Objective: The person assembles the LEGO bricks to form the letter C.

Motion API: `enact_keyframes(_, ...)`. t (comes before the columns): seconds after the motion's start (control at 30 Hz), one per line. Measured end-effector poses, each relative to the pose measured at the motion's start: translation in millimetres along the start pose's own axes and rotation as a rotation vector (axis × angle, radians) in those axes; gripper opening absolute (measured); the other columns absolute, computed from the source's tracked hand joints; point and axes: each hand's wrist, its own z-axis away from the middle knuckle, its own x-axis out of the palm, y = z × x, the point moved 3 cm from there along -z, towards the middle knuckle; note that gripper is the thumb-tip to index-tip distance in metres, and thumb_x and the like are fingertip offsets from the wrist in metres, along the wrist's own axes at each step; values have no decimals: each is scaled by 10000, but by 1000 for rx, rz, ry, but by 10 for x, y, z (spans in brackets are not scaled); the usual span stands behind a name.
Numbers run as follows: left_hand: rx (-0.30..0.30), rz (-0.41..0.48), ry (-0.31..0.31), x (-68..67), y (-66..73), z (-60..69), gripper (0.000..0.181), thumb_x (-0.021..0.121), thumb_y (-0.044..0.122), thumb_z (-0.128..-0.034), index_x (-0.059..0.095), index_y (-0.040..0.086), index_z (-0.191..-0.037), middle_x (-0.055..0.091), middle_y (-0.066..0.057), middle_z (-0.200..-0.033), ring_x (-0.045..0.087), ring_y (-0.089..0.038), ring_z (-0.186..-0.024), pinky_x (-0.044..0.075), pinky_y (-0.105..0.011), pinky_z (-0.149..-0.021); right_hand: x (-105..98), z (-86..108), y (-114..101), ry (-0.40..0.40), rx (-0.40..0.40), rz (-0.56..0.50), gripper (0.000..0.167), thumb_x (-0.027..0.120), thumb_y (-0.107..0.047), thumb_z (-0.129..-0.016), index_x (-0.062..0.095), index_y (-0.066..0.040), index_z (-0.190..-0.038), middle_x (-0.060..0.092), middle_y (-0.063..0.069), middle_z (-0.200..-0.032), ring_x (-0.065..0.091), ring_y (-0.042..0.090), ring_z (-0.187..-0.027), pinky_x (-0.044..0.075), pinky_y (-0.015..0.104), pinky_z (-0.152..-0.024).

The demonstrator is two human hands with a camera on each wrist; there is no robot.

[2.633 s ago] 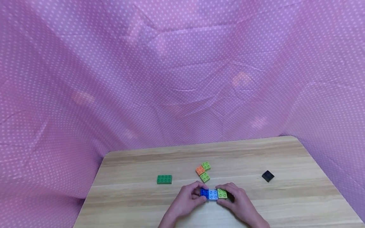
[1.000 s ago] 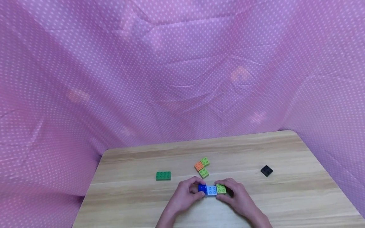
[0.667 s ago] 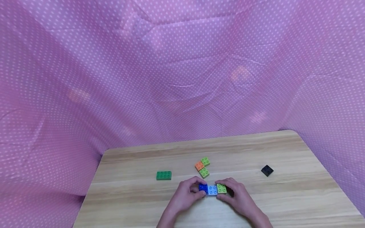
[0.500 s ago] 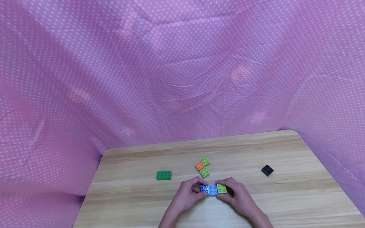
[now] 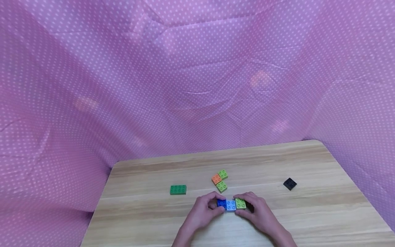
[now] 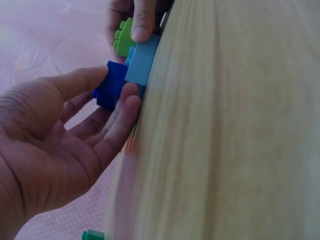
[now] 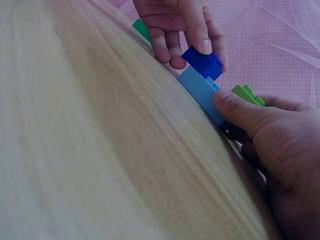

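**Pinched at Both Ends, Lying Left to Right**

My left grip (image 5: 203, 210) pinches the dark blue brick (image 5: 221, 203) between thumb and fingers; my right grip (image 5: 256, 211) pinches the lime brick (image 5: 240, 203), its thumb reaching down the side of the light blue brick (image 5: 231, 205). That light blue piece is low and long, its long axis running left to right, roughly along the far edge of the worktop (image 5: 139, 212). Dark blue sits above its left end, lime above its right, and the studs between them point up. Whether dark blue is fully seated I cannot tell.

Just beyond my fingers, an orange brick (image 5: 216, 178) lies between a nearer green block (image 5: 221, 187) and a farther green block (image 5: 223, 174), corners nearly meeting. Wood grain stretches left to the dark green brick (image 5: 178, 189), lengthwise left to right, and right to the black brick (image 5: 290, 184), turned cornerwise. Pink dotted cloth (image 5: 197, 85) rises past the far edge.
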Motion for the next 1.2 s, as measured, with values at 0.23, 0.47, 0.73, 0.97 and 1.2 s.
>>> enact_keyframes(0.23, 50, -4, 12, -338, -59, 61, 389, 786, 235, -971, 689, 168, -1342, 722, -10, -1288, 721, -120, -1011, 598, -259, -867, -9, 4, -14, 10, -17, 24, 483, 900, -275, -838, 734, -231, -1289, 715, -183, -1184, 673, 57, -1080, 564, 324, -977)
enact_keyframes(0.47, 110, -25, 307, -990, -260, 187, 351, 803, 127, -938, 712, 102, -1277, 744, -69, -1194, 699, -246, -1031, 607, -283, -865, -9, 9, -3, 5, -7, 18, 476, 892, -297, -845, 735, -237, -1290, 715, -186, -1196, 671, 63, -1102, 556, 328, -1002)
enact_keyframes(0.73, 2, -42, 479, -1387, -553, 349, 428, 824, 78, -913, 701, 118, -1320, 687, -126, -1327, 686, -390, -1188, 615, -365, -945, -5, 12, 15, -1, 4, 9, 472, 885, -313, -851, 736, -242, -1293, 713, -193, -1191, 669, 60, -1100, 556, 319, -998)
enact_keyframes(0.97, 61, -81, 449, -1204, -437, 224, 404, 818, 33, -902, 711, 72, -1290, 716, -101, -1294, 678, -363, -1206, 552, -522, -1051, -8, 8, 16, -4, 13, 16, 479, 885, -318, -851, 729, -252, -1299, 709, -199, -1197, 667, 63, -1111, 553, 341, -1011)
enact_keyframes(1.2, 150, -230, 328, -739, -132, -75, 359, 811, 112, -934, 725, 157, -1280, 714, -4, -1306, 644, -265, -1266, 521, -507, -1093, -3, 5, 6, 3, -5, 20, 475, 888, -315, -847, 733, -249, -1291, 713, -197, -1199, 670, 66, -1110, 556, 349, -1010)
